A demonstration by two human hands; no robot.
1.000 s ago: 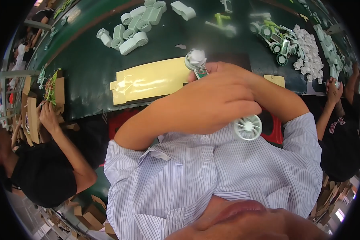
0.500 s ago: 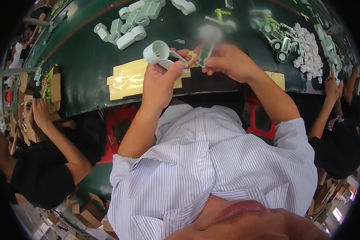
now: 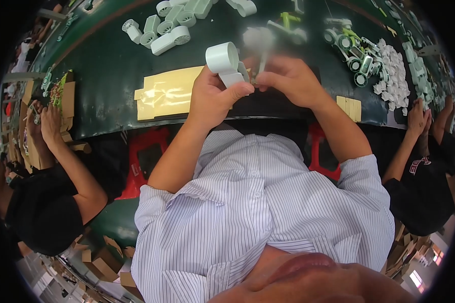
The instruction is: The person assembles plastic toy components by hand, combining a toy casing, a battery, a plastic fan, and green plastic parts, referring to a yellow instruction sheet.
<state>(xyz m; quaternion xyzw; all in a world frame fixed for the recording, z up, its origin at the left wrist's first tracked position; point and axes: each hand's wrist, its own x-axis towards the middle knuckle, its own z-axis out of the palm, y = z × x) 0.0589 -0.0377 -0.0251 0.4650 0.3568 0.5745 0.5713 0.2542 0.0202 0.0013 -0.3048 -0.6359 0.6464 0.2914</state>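
My left hand point(image 3: 211, 97) is closed around a pale mint plastic housing point(image 3: 222, 58) with a wide ring at its top, the thumb lying along its lower part. Close beside it, my right hand point(image 3: 294, 82) pinches a thin piece whose body is mostly hidden by the fingers. Directly above those fingers is a round whitish blur point(image 3: 259, 41), probably spinning fan blades, joined to a narrow pale stem point(image 3: 263, 61). The two hands nearly meet over the near edge of the dark green table point(image 3: 106, 96).
Several mint housings point(image 3: 171, 40) lie at the far left. Farther right are a lime-and-mint assembly point(image 3: 289, 28), a cluster of ringed parts point(image 3: 356, 56) and a heap of white pieces point(image 3: 392, 76). Yellow sheets point(image 3: 167, 96) lie near my left hand. Co-workers sit on both sides.
My left hand has moved right and turned the housing, so its ring now faces more to the right. My hands are closer together, and the green-edged piece in my right hand is now mostly hidden.
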